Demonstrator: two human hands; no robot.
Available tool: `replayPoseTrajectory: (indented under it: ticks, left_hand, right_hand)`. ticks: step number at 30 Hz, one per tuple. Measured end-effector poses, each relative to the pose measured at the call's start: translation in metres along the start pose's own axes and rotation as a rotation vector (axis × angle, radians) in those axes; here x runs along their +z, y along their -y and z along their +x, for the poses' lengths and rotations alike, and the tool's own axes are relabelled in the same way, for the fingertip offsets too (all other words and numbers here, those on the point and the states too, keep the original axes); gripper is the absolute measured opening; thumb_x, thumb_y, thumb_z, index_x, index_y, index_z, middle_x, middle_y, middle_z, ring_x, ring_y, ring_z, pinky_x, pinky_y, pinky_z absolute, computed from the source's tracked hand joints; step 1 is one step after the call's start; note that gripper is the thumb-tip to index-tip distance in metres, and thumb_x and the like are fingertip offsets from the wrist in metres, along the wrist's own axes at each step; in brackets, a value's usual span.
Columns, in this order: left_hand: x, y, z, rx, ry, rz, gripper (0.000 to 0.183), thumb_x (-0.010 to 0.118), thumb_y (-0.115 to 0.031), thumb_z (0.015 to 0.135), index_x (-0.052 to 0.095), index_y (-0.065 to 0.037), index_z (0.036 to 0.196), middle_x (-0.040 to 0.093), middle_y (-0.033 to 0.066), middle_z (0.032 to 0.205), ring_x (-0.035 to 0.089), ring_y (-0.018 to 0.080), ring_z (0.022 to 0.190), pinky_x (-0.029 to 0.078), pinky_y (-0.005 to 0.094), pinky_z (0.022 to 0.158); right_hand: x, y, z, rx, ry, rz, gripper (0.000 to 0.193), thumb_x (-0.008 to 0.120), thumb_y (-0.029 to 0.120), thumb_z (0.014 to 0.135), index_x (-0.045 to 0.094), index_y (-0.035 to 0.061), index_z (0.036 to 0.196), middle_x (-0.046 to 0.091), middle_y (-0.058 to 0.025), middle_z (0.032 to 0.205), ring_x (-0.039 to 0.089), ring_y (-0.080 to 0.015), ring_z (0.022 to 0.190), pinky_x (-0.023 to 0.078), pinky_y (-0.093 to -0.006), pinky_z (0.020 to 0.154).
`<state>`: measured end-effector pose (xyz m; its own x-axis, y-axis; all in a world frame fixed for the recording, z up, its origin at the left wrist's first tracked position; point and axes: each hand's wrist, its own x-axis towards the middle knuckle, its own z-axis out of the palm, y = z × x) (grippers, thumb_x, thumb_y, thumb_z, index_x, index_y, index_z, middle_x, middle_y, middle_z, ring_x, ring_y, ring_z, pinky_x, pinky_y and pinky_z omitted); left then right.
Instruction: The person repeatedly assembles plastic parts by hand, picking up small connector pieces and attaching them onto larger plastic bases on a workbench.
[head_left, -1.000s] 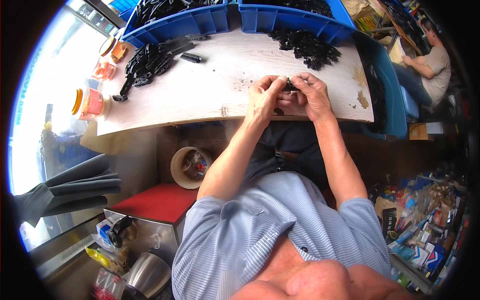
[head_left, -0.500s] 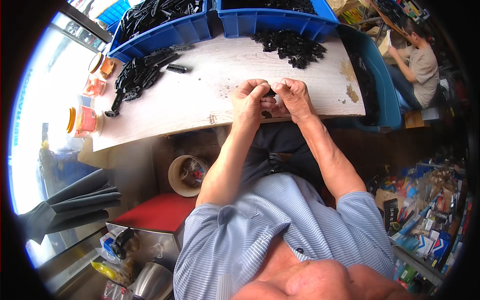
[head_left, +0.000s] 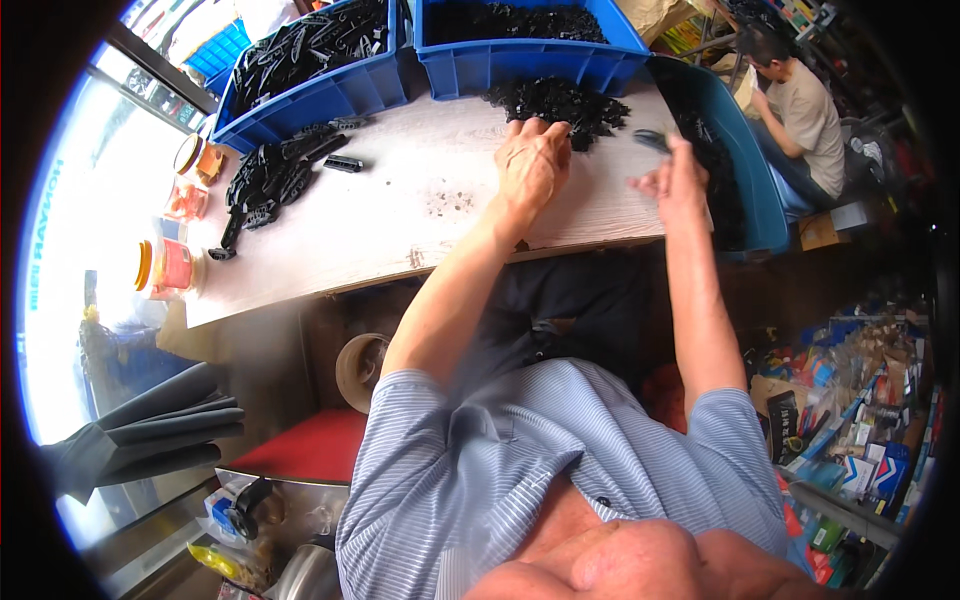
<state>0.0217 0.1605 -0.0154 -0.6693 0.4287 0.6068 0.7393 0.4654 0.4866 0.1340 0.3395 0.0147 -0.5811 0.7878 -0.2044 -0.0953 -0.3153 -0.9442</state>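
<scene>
My left hand [head_left: 532,160] lies palm down at the near edge of a heap of small black plastic parts [head_left: 560,100] on the pale wooden table [head_left: 400,215], fingers curled among the parts; whether it grips one is hidden. My right hand [head_left: 675,180] is raised at the table's right end, pinching a small black part [head_left: 650,140] over the blue bin [head_left: 745,185] beside the table.
Two blue crates [head_left: 330,85] [head_left: 520,60] of black parts stand at the table's back. Longer black pieces [head_left: 265,180] lie to the left, near an orange-lidded jar [head_left: 165,268]. Another person [head_left: 800,115] sits at the far right. Cluttered shelves fill the lower right.
My hands, joined on one small part at the table's front edge before, have separated. The left reached forward to the heap; the right swung out right with the part.
</scene>
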Motion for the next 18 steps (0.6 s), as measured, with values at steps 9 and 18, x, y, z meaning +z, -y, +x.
replayPoseTrajectory:
  ticks: [9,18]
  left_hand:
    - [0.020,0.018,0.003,0.058,0.120,0.106,0.010,0.060,-0.013,0.079,0.065,-0.011,0.088,0.063,0.0084,0.088,0.057,0.0298,0.090,0.048,0.0425,0.078]
    - [-0.001,0.029,-0.017,-0.216,0.002,-0.266,0.022,0.068,-0.010,0.075,0.066,-0.008,0.097,0.067,0.0126,0.091,0.064,0.0301,0.082,0.051,0.0381,0.076]
  right_hand:
    - [-0.018,0.009,0.006,0.033,-0.111,-0.053,0.034,0.070,0.035,0.083,0.060,0.0027,0.090,0.034,-0.0021,0.042,0.050,-0.0169,0.041,0.060,-0.0427,0.051]
    - [0.023,-0.029,-0.027,0.124,0.307,-0.080,0.023,0.077,0.024,0.081,0.061,0.0075,0.084,0.044,0.0012,0.043,0.051,-0.0121,0.036,0.058,-0.0371,0.047]
